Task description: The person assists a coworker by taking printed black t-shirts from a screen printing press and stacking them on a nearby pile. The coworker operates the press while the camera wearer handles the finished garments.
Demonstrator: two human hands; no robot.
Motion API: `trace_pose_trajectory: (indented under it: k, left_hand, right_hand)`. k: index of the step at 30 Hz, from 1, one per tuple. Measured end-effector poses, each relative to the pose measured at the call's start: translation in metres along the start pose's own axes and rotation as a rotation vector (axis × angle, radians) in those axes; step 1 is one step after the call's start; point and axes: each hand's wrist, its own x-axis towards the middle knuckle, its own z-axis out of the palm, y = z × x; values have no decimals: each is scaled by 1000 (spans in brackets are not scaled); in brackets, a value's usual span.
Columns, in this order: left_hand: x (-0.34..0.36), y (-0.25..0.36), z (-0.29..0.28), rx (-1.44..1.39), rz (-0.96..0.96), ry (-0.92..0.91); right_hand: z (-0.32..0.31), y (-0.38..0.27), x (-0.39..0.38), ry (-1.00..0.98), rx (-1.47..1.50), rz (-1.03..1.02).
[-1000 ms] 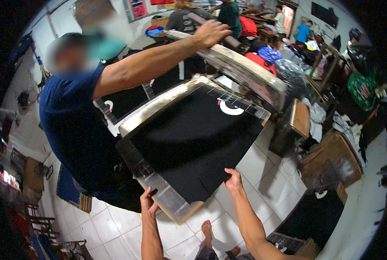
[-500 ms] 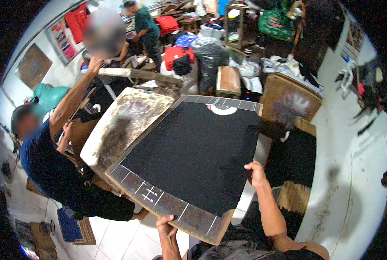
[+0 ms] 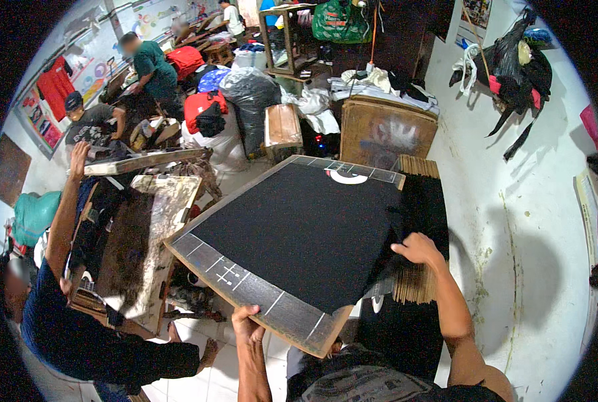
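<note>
A flat board [image 3: 292, 309] with white ruled marks on its dark near strip is held tilted in front of me. Black fabric [image 3: 292, 228] covers most of it, with a white and red curved print at the far end. My left hand [image 3: 247, 323] grips the board's near edge, thumb on top. At the right side, my right hand [image 3: 418, 249] is closed on the fabric's edge, which stretches toward the fingers. Just beyond that hand stands a stack of boards [image 3: 416, 285] with black fabric around them; its lower part is hidden.
To my left a co-worker in dark blue [image 3: 64, 328] holds a raised panel [image 3: 145, 162] beside a stained, pale panel [image 3: 175, 194]. Filled bags [image 3: 249, 94], a wooden box [image 3: 283, 126] and a brown board [image 3: 386, 134] stand beyond. A white wall [image 3: 506, 234] bounds the right.
The view has swung to the right. My right hand has moved off the board's right edge, drawing the fabric's edge outward. My left hand keeps its grip. The co-worker's panels have shifted.
</note>
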Motion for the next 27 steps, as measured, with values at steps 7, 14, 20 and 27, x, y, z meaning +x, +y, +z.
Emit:
trace_pose_trajectory:
  k: [7,14,20,27]
  left_hand:
    - [35,1,5,0,-91,7]
    - [71,11,-29,-165,-213,-55]
    - [115,-12,-98,-257,-406,-41]
    - [177,-54,-160,494,-944,164]
  right_hand:
    - [33,-10,46,84,1438,447]
    - [62,-57,121,76,1922,492]
    - [69,-81,172,373,1775,496]
    - [89,-97,224,629,1260,585]
